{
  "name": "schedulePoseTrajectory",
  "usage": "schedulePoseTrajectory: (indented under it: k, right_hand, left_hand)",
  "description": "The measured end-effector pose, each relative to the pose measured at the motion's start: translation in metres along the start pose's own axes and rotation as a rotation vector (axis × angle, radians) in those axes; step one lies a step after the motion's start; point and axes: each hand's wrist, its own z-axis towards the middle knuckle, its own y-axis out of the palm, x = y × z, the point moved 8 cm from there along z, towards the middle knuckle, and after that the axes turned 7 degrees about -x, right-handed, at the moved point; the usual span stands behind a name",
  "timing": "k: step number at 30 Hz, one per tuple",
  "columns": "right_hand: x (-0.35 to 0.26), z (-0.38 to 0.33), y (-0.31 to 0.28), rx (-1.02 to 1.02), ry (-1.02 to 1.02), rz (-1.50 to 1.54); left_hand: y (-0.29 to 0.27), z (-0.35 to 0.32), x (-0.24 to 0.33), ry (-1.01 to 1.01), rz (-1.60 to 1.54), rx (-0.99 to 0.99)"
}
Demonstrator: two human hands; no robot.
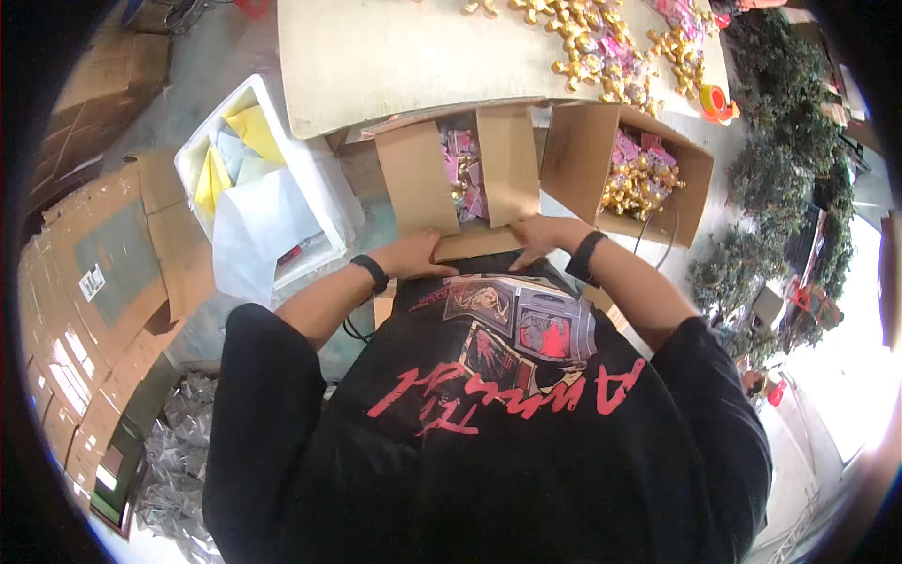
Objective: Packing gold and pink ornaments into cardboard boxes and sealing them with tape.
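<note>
A cardboard box [411, 179] stands in front of me at the table's near edge. Its two side flaps lean inward, and small pink-and-gold packets [462, 169] show through the gap between them. My left hand [413, 255] is closed on the left end of the box's near flap [475, 243]. At the right end of that flap, my right hand [548, 238] also grips it, thumb and fingers on either side of its edge. Part of the fingers of both hands is hidden against the cardboard and my dark shirt.
A second open box [575, 160] at right holds many gold pieces [642, 185]. More gold pieces lie on the table [376, 56], with a yellow-red tape roll [716, 100] at its right edge. A white foam bin [324, 221] stands left, beside stacked cardboard [122, 254].
</note>
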Motion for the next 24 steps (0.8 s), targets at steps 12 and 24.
schedulePoseTrajectory:
  k: [12, 24]
  right_hand:
    - [0.112, 0.024, -0.069, 0.692, 0.606, 0.409]
    - [0.109, 0.039, -0.053, 0.494, 0.687, 0.501]
  left_hand:
    - [-0.088, -0.003, -0.057, -0.707, 0.053, 0.760]
    - [-0.063, -0.032, -0.104, -0.454, -0.218, 0.753]
